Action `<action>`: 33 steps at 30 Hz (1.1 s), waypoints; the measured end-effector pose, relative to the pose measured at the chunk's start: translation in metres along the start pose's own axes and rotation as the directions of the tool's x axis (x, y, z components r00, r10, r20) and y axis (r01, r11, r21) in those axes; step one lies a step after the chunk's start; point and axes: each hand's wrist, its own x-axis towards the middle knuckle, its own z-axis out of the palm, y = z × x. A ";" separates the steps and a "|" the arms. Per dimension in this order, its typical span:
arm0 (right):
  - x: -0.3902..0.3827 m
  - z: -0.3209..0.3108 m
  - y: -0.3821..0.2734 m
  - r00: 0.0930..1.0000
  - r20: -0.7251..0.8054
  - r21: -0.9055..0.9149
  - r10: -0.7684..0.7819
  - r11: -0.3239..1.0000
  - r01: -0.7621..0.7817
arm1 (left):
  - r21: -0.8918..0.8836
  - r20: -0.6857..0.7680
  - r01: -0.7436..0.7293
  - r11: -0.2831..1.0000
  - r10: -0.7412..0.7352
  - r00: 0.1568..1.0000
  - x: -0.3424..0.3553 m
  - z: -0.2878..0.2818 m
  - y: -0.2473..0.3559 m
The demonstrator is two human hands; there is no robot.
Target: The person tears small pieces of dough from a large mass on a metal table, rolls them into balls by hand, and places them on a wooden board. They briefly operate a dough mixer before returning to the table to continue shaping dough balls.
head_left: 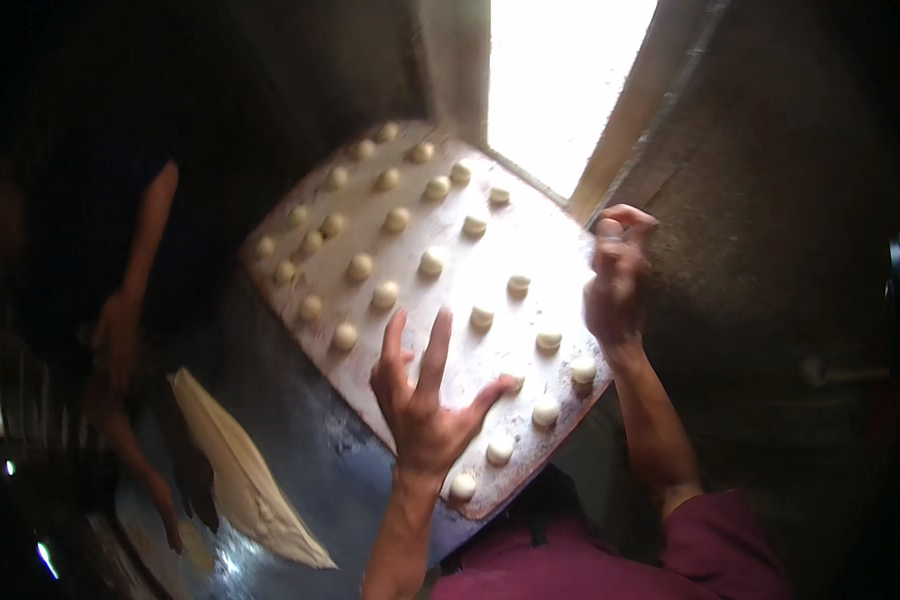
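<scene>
A floured board (510,250) lies across a table, with several small pale dough balls (431,262) spread over it in loose rows. My left hand (430,420) is over the near part of the board, fingers spread and holding nothing. Its thumb reaches to a dough ball (512,380) and partly covers it. Beside the board's right edge is my right hand (618,275), slightly blurred. Its fingers are curled closed; whatever they may hold is hidden.
A long, pale slab of dough (240,470) lies on the dark table (310,430) left of the board. Another person's arm (135,300) hangs at the far left. Beyond the board, a bright opening (560,80) meets a dark wall (750,200).
</scene>
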 end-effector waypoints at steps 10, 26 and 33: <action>-0.274 0.032 -0.226 0.271 0.898 0.392 -0.346 0.909 -0.139 | -0.189 0.230 0.672 0.716 -0.633 0.739 -0.309 -0.183 -0.024; -0.329 -0.009 -0.274 0.439 0.844 0.095 0.309 0.720 -0.688 | -0.579 0.755 0.072 -0.812 -0.501 0.422 -0.329 -0.198 -0.108; -0.395 0.090 -0.356 0.047 0.543 0.837 -0.839 0.535 -0.117 | -0.021 -0.100 0.767 0.641 -0.765 0.637 -0.441 -0.279 -0.085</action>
